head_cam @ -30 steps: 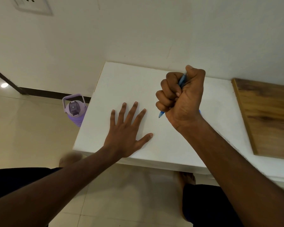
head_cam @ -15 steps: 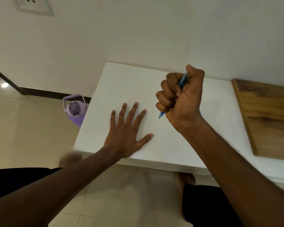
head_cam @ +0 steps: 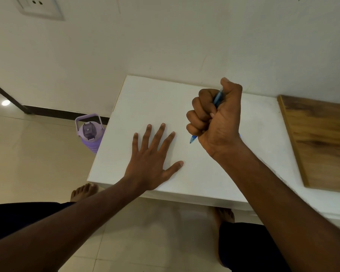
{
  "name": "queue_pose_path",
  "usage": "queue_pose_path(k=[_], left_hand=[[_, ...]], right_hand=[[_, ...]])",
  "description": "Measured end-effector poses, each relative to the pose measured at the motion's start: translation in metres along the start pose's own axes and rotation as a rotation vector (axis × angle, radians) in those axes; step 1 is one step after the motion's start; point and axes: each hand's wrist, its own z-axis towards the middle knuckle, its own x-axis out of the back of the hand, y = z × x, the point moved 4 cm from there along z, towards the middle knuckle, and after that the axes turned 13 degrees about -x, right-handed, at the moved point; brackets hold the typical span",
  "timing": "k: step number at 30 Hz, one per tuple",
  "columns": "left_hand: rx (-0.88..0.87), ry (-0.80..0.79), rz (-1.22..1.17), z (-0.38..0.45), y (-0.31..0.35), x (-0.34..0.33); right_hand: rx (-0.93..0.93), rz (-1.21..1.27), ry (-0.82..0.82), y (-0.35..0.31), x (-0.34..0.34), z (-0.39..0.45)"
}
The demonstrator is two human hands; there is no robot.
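My left hand [head_cam: 153, 158] lies flat on the white table [head_cam: 149, 99], palm down, fingers spread and straight. To its right, my right hand [head_cam: 216, 118] is raised in a fist above the table and grips a blue pen [head_cam: 217, 98]. The pen runs through the fist, its tip sticking out below and pointing down toward the table between the two hands. Most of the pen's barrel is hidden inside the fingers.
A wooden board [head_cam: 322, 142] lies on the table's right side. A purple water bottle [head_cam: 89, 132] with a handle stands on the tiled floor by the table's left edge. The wall is right behind the table. My bare feet [head_cam: 83, 191] are under the front edge.
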Motion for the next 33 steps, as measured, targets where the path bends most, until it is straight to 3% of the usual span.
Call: queue_pose_path(k=[5,33], left_hand=[[-0.001,0.007,0.002,0.0012,-0.0004,-0.0011],[-0.002,0.000,-0.001,0.0013,0.0000,0.0001]], right_hand=[[-0.009,-0.016,0.072,0.0004,0.0013,0.0013],[0.004,-0.002,0.056,0.0003,0.0031,0.0023]])
